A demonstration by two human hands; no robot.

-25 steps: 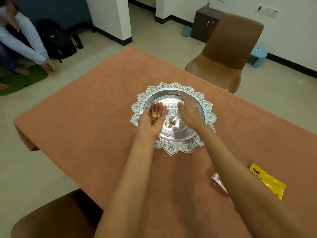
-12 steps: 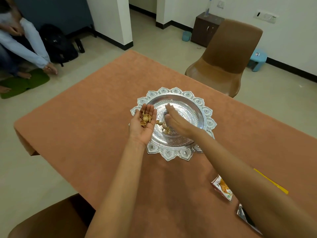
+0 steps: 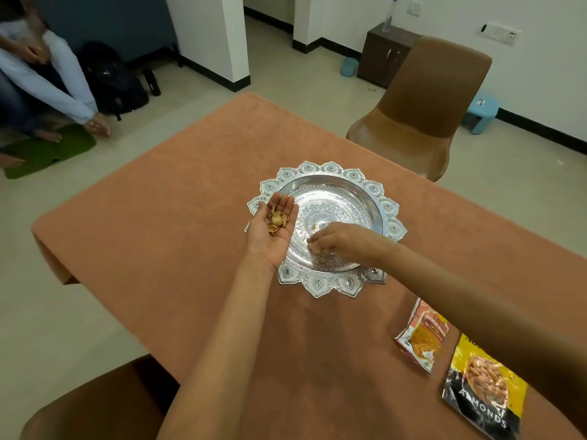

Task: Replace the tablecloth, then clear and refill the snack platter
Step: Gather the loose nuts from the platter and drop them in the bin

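Clearing looks nearly done on the fresh orange tablecloth [image 3: 190,217]: the left hand [image 3: 273,231], flat and palm-up over the mid-table silver platter [image 3: 330,168], carries shells [image 3: 277,220], the right hand [image 3: 336,241] seems to pinch another inside, and refilling from the snack packets [image 3: 422,335] is not yet begun.

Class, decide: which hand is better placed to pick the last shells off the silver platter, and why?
Right. The right hand sits in the platter, pinching at loose shells; the left hand is palm-up, cupping collected shells.
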